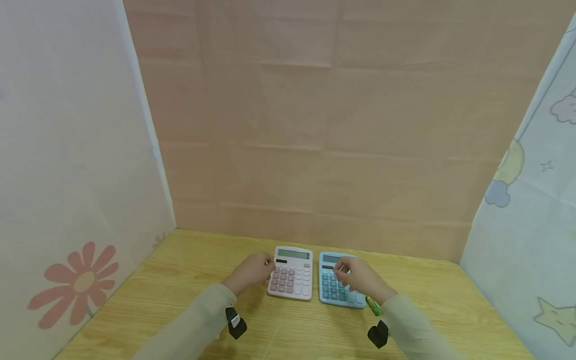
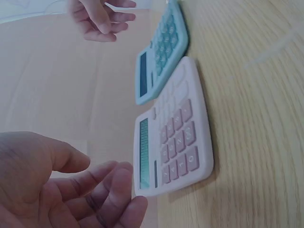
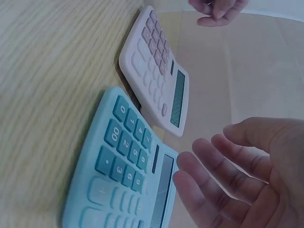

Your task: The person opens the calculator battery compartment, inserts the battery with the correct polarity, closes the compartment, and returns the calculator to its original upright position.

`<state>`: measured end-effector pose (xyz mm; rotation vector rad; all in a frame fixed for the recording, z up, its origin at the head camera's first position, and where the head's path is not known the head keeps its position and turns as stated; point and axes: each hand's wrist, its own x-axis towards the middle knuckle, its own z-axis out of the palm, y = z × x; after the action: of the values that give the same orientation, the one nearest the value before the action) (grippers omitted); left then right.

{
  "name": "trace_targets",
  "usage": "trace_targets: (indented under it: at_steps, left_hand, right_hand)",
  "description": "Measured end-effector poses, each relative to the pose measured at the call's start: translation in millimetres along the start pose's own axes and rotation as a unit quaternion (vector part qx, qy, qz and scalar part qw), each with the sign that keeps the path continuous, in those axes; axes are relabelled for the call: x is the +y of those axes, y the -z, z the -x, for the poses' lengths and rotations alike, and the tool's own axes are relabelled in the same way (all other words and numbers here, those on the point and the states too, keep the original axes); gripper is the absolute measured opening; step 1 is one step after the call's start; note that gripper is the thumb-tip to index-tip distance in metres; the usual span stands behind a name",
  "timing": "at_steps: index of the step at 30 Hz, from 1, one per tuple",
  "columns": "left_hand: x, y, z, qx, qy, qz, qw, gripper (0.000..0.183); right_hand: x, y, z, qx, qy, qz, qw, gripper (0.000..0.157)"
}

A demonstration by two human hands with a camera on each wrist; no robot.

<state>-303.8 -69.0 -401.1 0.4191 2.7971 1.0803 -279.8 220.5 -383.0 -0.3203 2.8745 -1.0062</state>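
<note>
A pink calculator (image 1: 298,275) lies on the wooden table, a single digit at the right of its display. Beside it on the right is a blue calculator (image 1: 330,290), with a narrow gap between the two. My left hand (image 1: 253,272) hovers at the pink calculator's left edge, its fingers loosely bent and holding nothing in the left wrist view. Over the blue calculator's upper right part is my right hand (image 1: 357,276), fingers relaxed and apart from the keys; it hides part of that calculator.
Small green things (image 1: 373,306), battery-like in shape, lie at the blue calculator's lower right corner, partly hidden by the right arm. A tan backdrop (image 1: 315,150) rises behind the table (image 1: 288,335). Patterned white cloths (image 1: 135,200) hang at both sides.
</note>
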Motion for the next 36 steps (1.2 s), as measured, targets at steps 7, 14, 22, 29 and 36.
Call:
trace_targets:
  at_steps: [7,14,22,29,36]
  left_hand:
    - [1.5,3.3,0.1,0.007,0.031,0.102,0.9942,0.020]
    - [-5.6,1.6,0.0,0.004,0.071,0.148,0.9865,0.020]
    - [-15.8,0.0,-3.0,-0.012,0.095,0.152,0.9837,0.021]
    - [-19.5,-4.2,1.8,-0.045,0.128,0.154,0.9787,0.020]
    - [-23.5,-10.0,2.5,-0.045,0.148,0.143,0.9776,0.015]
  right_hand:
    - [-12.0,8.3,-19.9,-0.010,0.012,0.006,1.000,0.006]
    - [-25.2,-1.0,-48.8,-0.005,0.005,-0.031,0.999,0.013]
    - [-22.9,-15.8,-85.3,0.028,-0.048,-0.079,0.995,0.026]
    - [-24.6,-27.2,-99.9,0.025,-0.035,-0.030,0.999,0.038]
    - [-24.0,-33.3,-105.5,0.023,-0.025,-0.024,0.999,0.034]
